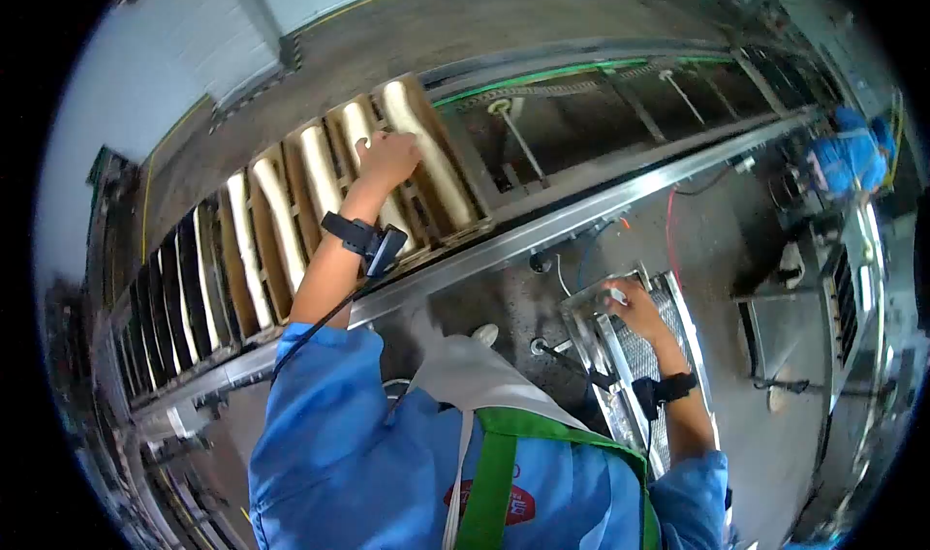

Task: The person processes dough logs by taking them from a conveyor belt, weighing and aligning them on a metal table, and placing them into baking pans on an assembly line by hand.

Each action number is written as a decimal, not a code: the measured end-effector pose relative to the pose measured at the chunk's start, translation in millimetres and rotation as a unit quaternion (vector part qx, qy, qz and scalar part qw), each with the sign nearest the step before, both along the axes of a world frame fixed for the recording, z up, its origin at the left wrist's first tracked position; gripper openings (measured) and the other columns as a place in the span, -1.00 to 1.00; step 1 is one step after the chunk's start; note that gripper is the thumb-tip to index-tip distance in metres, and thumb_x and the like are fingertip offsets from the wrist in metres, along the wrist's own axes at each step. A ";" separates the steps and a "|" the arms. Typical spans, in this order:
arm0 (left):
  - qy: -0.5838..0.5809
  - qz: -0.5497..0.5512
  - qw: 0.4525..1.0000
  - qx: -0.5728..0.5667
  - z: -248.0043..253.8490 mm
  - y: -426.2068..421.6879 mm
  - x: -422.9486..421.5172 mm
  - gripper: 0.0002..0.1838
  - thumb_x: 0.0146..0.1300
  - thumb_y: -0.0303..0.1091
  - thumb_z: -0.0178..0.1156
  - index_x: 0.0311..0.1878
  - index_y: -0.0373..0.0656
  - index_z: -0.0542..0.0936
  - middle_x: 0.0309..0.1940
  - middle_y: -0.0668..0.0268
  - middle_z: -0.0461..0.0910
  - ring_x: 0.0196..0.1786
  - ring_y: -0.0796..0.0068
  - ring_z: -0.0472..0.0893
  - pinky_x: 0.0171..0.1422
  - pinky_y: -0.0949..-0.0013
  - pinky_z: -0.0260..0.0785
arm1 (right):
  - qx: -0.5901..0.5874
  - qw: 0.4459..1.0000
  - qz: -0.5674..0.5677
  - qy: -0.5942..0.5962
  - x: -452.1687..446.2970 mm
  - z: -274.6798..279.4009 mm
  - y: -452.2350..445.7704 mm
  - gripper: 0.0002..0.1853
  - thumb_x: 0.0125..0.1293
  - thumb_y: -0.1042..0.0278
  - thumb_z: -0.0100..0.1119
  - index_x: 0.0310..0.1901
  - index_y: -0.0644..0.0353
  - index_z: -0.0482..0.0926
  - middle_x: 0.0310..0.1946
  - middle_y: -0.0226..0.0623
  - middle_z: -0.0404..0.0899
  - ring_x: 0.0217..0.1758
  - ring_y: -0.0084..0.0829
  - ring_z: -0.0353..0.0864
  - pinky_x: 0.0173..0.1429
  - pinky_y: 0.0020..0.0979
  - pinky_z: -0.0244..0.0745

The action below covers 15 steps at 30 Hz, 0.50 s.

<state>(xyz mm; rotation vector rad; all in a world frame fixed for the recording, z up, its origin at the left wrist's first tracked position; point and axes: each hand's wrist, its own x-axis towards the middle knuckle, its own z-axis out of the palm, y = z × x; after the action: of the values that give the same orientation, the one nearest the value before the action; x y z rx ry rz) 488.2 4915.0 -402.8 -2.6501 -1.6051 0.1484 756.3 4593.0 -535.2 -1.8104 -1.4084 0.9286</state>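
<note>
Long pale strips lie in a row of narrow trays [300,199] on the conveyor at the left. My left hand [389,158] is over the trays near the row's right end, its fingers bent above a pale strip [356,124]; whether it grips anything is hidden. Another pale strip [426,153] lies in the end tray, just right of that hand. My right hand [632,310] is at the upper end of a metal tray stand [659,303], fingers closed around a small whitish item too small to name.
The conveyor's metal rail [523,250] runs diagonally in front of me. A person in blue [852,158] is at the far right, near a metal cart [790,337]. A red hose [670,230] hangs beyond the tray stand.
</note>
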 end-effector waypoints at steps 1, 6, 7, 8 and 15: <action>0.002 -0.025 1.000 0.008 1.3 1.9 17.2 -0.69 0.13 -0.15 -0.13 -0.13 0.00 0.47 -0.13 0.25 0.45 0.08 0.19 0.28 0.09 -0.10 -0.07 | -0.045 0.996 -0.047 0.066 10.4 -1.8 -14.4 -0.71 -0.02 0.38 0.13 -0.19 0.20 0.45 -0.20 -0.19 0.42 -0.11 -0.20 0.36 -0.05 -0.32 0.29; -0.103 -0.174 0.975 -0.090 -13.9 -24.5 142.5 -0.67 0.11 -0.14 -0.04 -0.07 0.01 0.46 -0.12 0.28 0.47 -0.01 0.28 0.38 0.07 0.09 0.03 | -0.063 0.979 -0.176 -0.088 71.8 -59.7 -124.1 -0.66 -0.03 0.36 0.13 -0.14 0.15 0.43 -0.12 -0.15 0.37 0.03 -0.18 0.28 0.05 -0.27 0.23; -0.145 -0.228 0.958 -0.101 -19.7 -45.3 167.6 -0.68 0.13 -0.15 -0.06 -0.07 -0.01 0.46 -0.11 0.29 0.47 -0.01 0.29 0.39 0.07 0.12 0.05 | -0.102 0.965 -0.203 -0.131 77.7 -68.4 -143.8 -0.62 -0.04 0.36 0.13 -0.10 0.12 0.40 -0.05 -0.15 0.32 0.08 -0.17 0.24 0.07 -0.22 0.20; -0.137 -0.259 0.948 -0.125 -25.1 -66.5 203.4 -0.68 0.13 -0.16 -0.05 -0.06 -0.02 0.45 -0.11 0.29 0.47 -0.01 0.28 0.39 0.06 0.15 0.08 | -0.189 0.937 -0.231 -0.184 88.4 -61.5 -161.0 -0.58 -0.03 0.37 0.11 -0.04 0.07 0.36 0.03 -0.18 0.24 0.13 -0.18 0.17 0.10 -0.15 0.15; -0.121 -0.393 0.821 -0.397 -71.4 -186.1 259.5 -0.65 0.17 -0.24 -0.06 0.00 -0.14 0.39 -0.07 0.14 0.43 0.03 0.25 0.38 0.10 0.34 0.15 | -0.382 0.763 -0.422 -0.306 37.9 -81.8 -279.7 -0.31 -0.14 0.30 0.23 0.11 -0.10 0.20 0.19 -0.24 0.04 0.28 -0.17 -0.08 0.18 0.05 -0.04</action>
<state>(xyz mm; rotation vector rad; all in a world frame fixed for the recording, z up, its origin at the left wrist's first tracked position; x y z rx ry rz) 747.7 4728.9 -474.2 -3.8396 -0.3030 0.5595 794.3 4313.3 -617.0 -3.1632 -0.2661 0.4037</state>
